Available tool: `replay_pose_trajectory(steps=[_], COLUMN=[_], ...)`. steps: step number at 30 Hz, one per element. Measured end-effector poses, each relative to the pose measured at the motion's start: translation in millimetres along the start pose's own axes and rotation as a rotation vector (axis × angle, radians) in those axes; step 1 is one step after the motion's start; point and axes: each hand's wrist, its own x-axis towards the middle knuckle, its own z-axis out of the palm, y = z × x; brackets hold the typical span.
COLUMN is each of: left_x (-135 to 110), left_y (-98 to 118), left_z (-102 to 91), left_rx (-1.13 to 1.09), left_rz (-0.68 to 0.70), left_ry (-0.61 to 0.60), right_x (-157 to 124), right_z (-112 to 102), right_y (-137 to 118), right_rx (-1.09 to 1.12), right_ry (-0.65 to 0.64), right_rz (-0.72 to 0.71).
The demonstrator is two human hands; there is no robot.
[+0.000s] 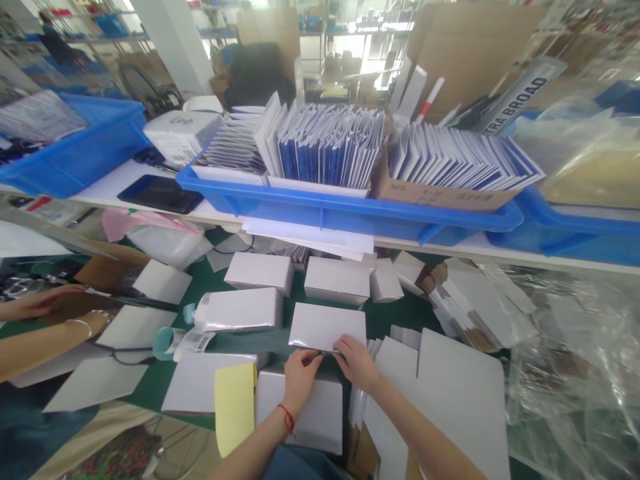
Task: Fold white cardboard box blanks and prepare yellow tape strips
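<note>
A closed white box [327,325] lies on the green tabletop right in front of me. My left hand [301,373], with a red string bracelet at its wrist, pinches at the front edge of this box. At the front right corner, my right hand [356,361] grips it, fingers bent over the top edge. What lies between my fingertips is partly hidden. Nearer to me, under my left forearm, is another white box [320,413]. A yellow paper sheet [235,407] lies to its left.
More white boxes [336,277] stand behind. Flat white cartons [460,393] are stacked at right beside clear plastic wrap [565,360]. A roll of labels [167,343] sits left. A co-worker's hands [65,310] are at far left. Blue bins [320,203] of booklets line the shelf.
</note>
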Motion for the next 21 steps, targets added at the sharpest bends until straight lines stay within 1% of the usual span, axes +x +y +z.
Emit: replay_pose_trajectory(steps=[3, 6, 13, 17, 21], left_x=[5.8, 11.6, 13.2, 17.3, 18.6], left_y=[3.8, 9.0, 8.9, 9.0, 13.3], left_z=[12.4, 16.6, 11.9, 16.7, 15.7], left_rx=[-0.051, -0.052, -0.068, -0.132, -0.234], left_rz=[-0.108, -0.183, -0.231, -0.309, -0.32], left_ry=[0.014, 0.033, 0.021, 0.041, 0.007], right_x=[-0.6, 0.3, 1.5, 1.4, 2.8], right_z=[1.3, 1.0, 1.5, 1.4, 0.5], right_y=[1.3, 1.8, 2.2, 2.3, 2.0], right_rx=[0.004, 0.006, 0.004, 0.003, 0.005], right_ry=[0.012, 0.021, 0.031, 0.032, 0.042], right_rz=[0.001, 0.0, -0.014, -0.028, -0.043])
